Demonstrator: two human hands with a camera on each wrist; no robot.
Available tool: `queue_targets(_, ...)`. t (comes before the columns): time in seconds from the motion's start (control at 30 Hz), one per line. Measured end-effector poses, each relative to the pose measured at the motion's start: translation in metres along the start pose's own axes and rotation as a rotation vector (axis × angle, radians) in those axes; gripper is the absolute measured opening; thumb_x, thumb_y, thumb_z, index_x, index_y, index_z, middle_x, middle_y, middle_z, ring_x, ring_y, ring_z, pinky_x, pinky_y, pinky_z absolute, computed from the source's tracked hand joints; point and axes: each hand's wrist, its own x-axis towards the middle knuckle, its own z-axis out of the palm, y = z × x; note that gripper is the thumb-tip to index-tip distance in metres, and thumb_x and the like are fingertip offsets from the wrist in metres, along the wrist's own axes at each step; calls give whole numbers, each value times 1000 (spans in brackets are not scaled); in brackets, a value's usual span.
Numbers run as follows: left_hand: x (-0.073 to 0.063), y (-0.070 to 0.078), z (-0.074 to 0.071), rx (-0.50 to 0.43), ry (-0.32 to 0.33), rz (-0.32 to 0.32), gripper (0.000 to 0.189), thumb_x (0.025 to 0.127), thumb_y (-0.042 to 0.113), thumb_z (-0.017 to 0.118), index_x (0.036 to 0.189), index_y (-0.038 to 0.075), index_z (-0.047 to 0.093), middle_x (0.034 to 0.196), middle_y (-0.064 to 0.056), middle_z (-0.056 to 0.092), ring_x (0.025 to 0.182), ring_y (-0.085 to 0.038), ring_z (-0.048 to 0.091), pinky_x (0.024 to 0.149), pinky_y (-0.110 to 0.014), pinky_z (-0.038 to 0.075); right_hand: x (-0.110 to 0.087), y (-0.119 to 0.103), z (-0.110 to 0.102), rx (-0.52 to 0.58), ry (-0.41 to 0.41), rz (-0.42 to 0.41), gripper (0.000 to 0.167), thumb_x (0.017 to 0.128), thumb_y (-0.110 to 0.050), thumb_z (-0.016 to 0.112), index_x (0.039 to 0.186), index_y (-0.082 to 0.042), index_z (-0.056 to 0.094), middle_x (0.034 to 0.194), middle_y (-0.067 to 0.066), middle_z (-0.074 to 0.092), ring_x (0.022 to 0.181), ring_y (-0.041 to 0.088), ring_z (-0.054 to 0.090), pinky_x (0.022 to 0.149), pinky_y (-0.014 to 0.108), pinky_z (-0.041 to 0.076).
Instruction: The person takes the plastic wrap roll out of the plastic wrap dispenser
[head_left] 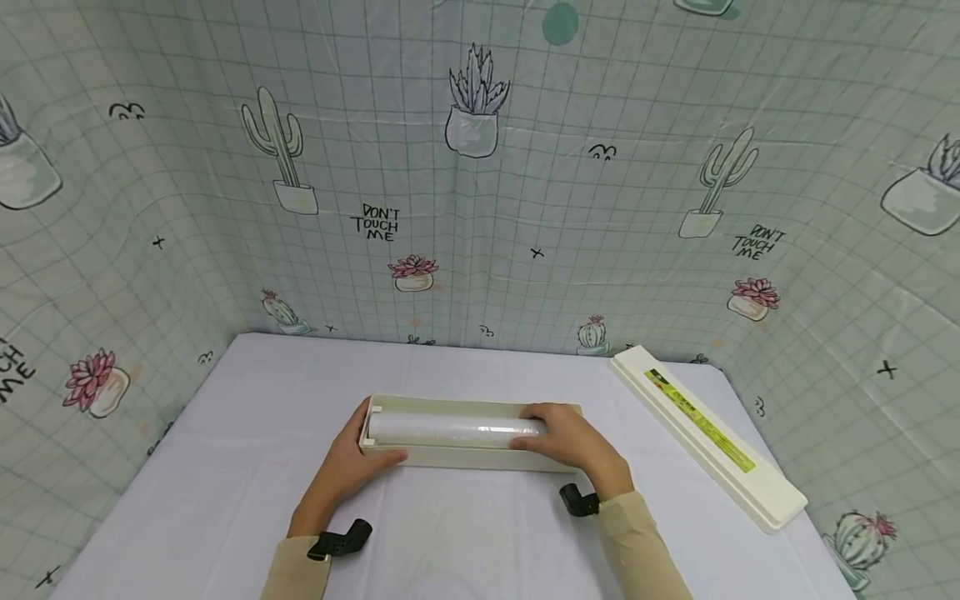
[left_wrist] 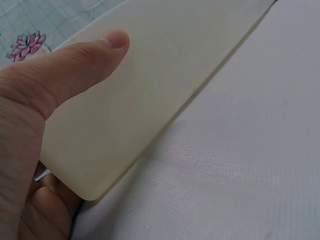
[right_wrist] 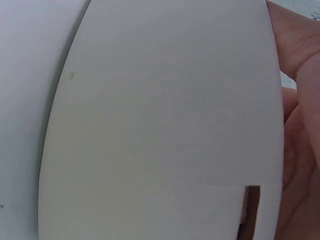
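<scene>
A long off-white cling film dispenser box (head_left: pixel 480 457) lies lidless on the table in the head view, a shiny cling film roll (head_left: pixel 442 429) inside it. My left hand (head_left: pixel 352 467) grips the box's left end. In the left wrist view its thumb (left_wrist: pixel 95 57) presses flat on the box's front wall (left_wrist: pixel 140 110), and its fingers curl behind the end. At the other end, my right hand (head_left: pixel 566 437) reaches over the box and holds the roll between thumb and fingers. The right wrist view shows the front wall (right_wrist: pixel 160 110) with a narrow slot, and the right hand (right_wrist: pixel 302 130) beyond its edge.
To the right, the long off-white lid (head_left: pixel 705 437) with a yellow-green label lies slantwise on the white-covered table (head_left: pixel 300 383). A cactus-print cloth (head_left: pixel 480 217) hangs behind the table and along both sides.
</scene>
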Motion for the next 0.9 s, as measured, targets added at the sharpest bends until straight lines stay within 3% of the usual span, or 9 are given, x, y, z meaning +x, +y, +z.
queue_targets(0.3,-1,1,0,-23,-6,13,107,81,25,90,164,14,23,151,-13,51,127,-29,52,109,-53,40,-4,1,-2,-57,65,-30,41,83,-45,85,107,-14,74,104,-2,74,89,11,63,84,37,54)
queue_targets(0.6,1,-1,0,-11,-1,9,108,81,29,90,164,14,23,150,-14,51,125,-31,53,108,-53,40,-7,1,-3,-61,118,-10,48,80,-47,86,114,-14,75,113,0,75,96,16,66,88,41,54)
queue_targets(0.9,1,-2,0,-27,-4,-4,108,81,30,90,164,15,23,150,-15,50,127,-32,52,109,-54,40,-11,1,-5,-97,141,-63,49,82,-46,85,119,-14,77,112,2,74,97,20,68,87,42,55)
